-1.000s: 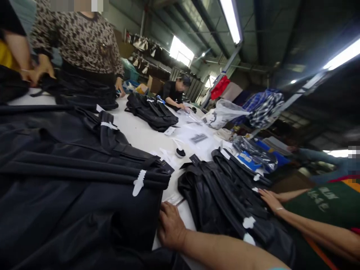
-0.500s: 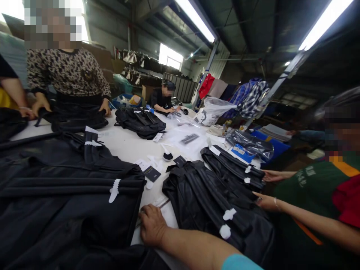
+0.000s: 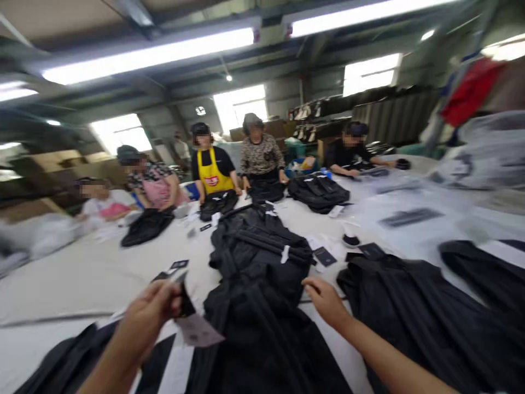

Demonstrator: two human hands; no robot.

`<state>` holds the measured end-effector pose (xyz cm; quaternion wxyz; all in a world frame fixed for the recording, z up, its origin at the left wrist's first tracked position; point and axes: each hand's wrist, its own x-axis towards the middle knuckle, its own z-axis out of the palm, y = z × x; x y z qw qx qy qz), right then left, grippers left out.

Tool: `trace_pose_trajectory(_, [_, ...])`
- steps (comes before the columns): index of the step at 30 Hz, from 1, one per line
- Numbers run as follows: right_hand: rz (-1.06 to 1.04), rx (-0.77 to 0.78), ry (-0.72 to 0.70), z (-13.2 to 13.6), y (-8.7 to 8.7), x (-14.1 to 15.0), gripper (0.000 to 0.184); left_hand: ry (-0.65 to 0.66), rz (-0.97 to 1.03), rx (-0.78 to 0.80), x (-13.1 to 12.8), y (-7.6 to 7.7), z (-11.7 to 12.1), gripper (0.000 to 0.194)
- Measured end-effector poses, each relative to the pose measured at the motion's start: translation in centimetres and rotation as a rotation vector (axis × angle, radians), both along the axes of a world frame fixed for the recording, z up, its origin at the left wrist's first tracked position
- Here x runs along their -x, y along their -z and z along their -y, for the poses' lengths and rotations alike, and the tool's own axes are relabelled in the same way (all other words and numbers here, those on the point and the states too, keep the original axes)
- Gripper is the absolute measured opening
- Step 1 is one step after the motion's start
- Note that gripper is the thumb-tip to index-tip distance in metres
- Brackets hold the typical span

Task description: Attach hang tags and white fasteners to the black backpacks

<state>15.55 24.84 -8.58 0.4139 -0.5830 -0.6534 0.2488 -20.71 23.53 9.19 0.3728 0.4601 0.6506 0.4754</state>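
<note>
My left hand (image 3: pixel 150 309) is closed on a hang tag (image 3: pixel 199 328), black and white, which sticks out to the right of the fingers. Beneath and beyond it lie black backpacks (image 3: pixel 254 290) with padded straps, overlapping down the middle of the table. My right hand (image 3: pixel 328 301) is beside the right edge of this pile, fingers loosely bent and somewhat apart, with nothing visible in them. Whether its fingertips touch the fabric I cannot tell. A white paper strip (image 3: pixel 178 364) lies near my left wrist. The view is blurred by motion.
Another black backpack (image 3: pixel 406 306) lies at the right on the white table (image 3: pixel 164 273). Dark cards (image 3: pixel 324 256) and a small round black item (image 3: pixel 351 241) are near the middle. Several co-workers sit or stand along the far side, with a black bag (image 3: pixel 319 191) before them.
My view has swung left, bringing more co-workers into sight. My left hand has come into view with a hang tag. My right hand, earlier resting on the table, now has its fingers bent.
</note>
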Motion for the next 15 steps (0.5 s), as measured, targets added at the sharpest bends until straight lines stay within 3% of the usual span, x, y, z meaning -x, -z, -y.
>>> trace_pose_trajectory(3, [-0.294, 0.071, -0.234, 2.3, -6.0, 2.9, 0.029, 0.212, 0.276, 0.067, -1.0, -0.7, 5.3, 0.039])
trace_pose_trajectory(5, [-0.408, 0.152, -0.441, 4.5, -9.5, 5.1, 0.033, 0.268, 0.384, 0.105, -3.6, -0.1, 7.7, 0.038])
trace_pose_trajectory(7, [-0.498, 0.239, -0.655, 6.6, -11.7, 7.3, 0.039, 0.281, 0.418, 0.116, -6.1, 0.6, 9.7, 0.037])
trace_pose_trajectory(11, [-0.734, 0.440, -0.994, 9.8, -12.8, 10.8, 0.050, 0.327, 0.413, 0.088, -8.6, 1.7, 13.0, 0.034])
trace_pose_trajectory(15, [-0.791, 0.484, -1.107, 11.6, -12.0, 12.3, 0.035, 0.297, 0.317, 0.040, -8.6, 2.2, 15.3, 0.030])
